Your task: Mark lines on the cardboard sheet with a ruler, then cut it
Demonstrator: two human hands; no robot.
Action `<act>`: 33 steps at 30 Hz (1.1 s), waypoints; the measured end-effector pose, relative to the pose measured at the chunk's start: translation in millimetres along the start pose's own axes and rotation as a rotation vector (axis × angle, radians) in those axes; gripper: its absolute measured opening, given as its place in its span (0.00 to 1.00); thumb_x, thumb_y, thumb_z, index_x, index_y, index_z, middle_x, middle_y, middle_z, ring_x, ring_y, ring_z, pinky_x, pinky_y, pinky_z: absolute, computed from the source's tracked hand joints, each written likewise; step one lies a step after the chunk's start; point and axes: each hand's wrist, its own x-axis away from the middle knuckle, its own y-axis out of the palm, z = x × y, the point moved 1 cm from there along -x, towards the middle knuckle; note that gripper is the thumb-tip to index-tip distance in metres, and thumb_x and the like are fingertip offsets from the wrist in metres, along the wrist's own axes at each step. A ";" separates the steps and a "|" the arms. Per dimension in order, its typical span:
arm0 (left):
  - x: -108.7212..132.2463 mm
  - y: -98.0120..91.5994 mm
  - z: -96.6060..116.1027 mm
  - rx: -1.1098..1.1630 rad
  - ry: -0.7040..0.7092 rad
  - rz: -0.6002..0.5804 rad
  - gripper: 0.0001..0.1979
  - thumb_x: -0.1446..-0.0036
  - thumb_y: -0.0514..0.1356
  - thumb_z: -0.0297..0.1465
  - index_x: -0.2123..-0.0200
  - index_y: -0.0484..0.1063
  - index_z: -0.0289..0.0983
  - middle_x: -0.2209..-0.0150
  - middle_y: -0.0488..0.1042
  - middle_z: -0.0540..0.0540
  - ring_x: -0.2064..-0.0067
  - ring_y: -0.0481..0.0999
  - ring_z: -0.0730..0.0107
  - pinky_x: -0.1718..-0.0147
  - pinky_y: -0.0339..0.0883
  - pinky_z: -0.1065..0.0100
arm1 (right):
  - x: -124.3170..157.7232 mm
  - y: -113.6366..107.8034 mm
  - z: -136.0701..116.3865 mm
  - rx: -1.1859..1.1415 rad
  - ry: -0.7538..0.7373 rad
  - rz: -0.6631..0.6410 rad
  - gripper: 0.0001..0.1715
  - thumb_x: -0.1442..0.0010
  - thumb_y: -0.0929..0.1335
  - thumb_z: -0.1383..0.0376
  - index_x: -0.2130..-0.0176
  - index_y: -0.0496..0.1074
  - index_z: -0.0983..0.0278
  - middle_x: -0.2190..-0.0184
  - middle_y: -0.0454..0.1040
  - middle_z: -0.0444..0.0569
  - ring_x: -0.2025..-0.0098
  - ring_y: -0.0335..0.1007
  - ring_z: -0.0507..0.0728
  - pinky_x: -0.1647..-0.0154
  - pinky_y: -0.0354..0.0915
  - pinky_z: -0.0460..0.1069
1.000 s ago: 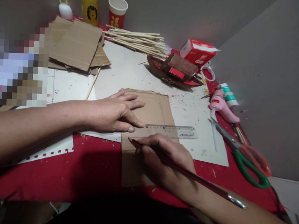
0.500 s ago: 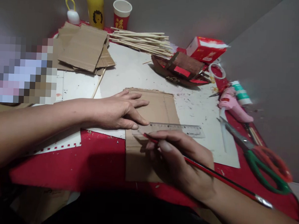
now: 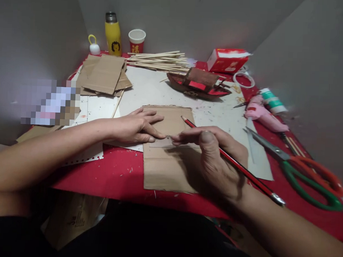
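A rectangle of brown cardboard (image 3: 164,170) lies in front of me with a clear ruler (image 3: 161,143) across it. My left hand (image 3: 140,127) rests on the cardboard with its fingers spread, and its index finger and thumb press the ruler's left part. Over the rest of the ruler reaches my right hand (image 3: 215,157), its fingers stretched out along the ruler and hiding most of it. A red and black pencil (image 3: 235,161) is kept in that hand, passing behind the thumb, its sharpened tip pointing up and away to the left, off the cardboard's surface.
Stacked cardboard pieces (image 3: 102,74), wooden sticks (image 3: 157,61), a yellow bottle (image 3: 113,37) and a paper cup (image 3: 137,40) stand behind. A brown model boat (image 3: 200,84) sits on white paper. At right are scissors (image 3: 281,154), a pink glue gun (image 3: 265,113) and a tissue pack (image 3: 228,61).
My right hand has turned so the pencil tip has swung from the ruler's left end to point away from me. Its fingers now lie over the ruler. The view has shifted too.
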 end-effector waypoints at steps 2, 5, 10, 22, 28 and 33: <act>1.3 0.5 0.5 -0.009 -0.008 0.007 0.19 0.30 0.53 0.36 0.38 0.69 0.50 0.26 0.46 0.42 0.26 0.38 0.48 0.33 0.34 0.40 | -2.9 -11.4 -6.9 0.095 -0.011 -0.034 0.14 0.29 0.64 0.61 0.63 0.76 0.59 0.68 0.81 0.45 0.64 0.80 0.54 0.61 0.75 0.49; 3.2 1.8 1.0 -0.009 -0.021 0.030 0.19 0.30 0.53 0.36 0.39 0.70 0.49 0.26 0.47 0.43 0.26 0.39 0.49 0.33 0.35 0.41 | -9.8 -38.5 -7.3 0.292 -0.136 -0.097 0.04 0.34 0.68 0.65 0.60 0.76 0.57 0.63 0.82 0.46 0.61 0.80 0.56 0.60 0.75 0.50; 5.4 5.3 -0.9 0.009 -0.031 0.070 0.19 0.29 0.51 0.35 0.39 0.70 0.50 0.26 0.47 0.43 0.26 0.40 0.49 0.33 0.39 0.41 | -22.4 -82.2 33.8 0.468 -0.307 -0.288 0.14 0.37 0.71 0.62 0.51 0.73 0.58 0.57 0.79 0.52 0.55 0.77 0.62 0.54 0.74 0.58; 9.4 9.8 -5.6 0.012 0.000 0.134 0.19 0.28 0.49 0.37 0.38 0.68 0.50 0.26 0.45 0.46 0.26 0.41 0.51 0.33 0.40 0.37 | -23.1 -90.9 97.5 0.427 -0.318 -0.506 0.15 0.35 0.69 0.60 0.50 0.72 0.59 0.57 0.78 0.54 0.53 0.75 0.62 0.54 0.73 0.60; 9.5 10.0 -2.9 0.003 0.014 0.139 0.19 0.28 0.50 0.35 0.37 0.67 0.52 0.26 0.45 0.46 0.26 0.40 0.51 0.33 0.40 0.36 | -22.1 -89.8 98.4 0.369 -0.339 -0.466 0.15 0.36 0.70 0.62 0.49 0.73 0.57 0.60 0.78 0.51 0.57 0.76 0.61 0.58 0.74 0.57; 8.7 11.7 -1.8 0.011 0.022 0.195 0.20 0.29 0.52 0.36 0.36 0.67 0.47 0.27 0.49 0.41 0.26 0.45 0.49 0.33 0.43 0.38 | -21.8 -89.8 99.0 0.339 -0.358 -0.459 0.17 0.37 0.71 0.63 0.48 0.73 0.56 0.61 0.78 0.51 0.57 0.76 0.60 0.60 0.74 0.56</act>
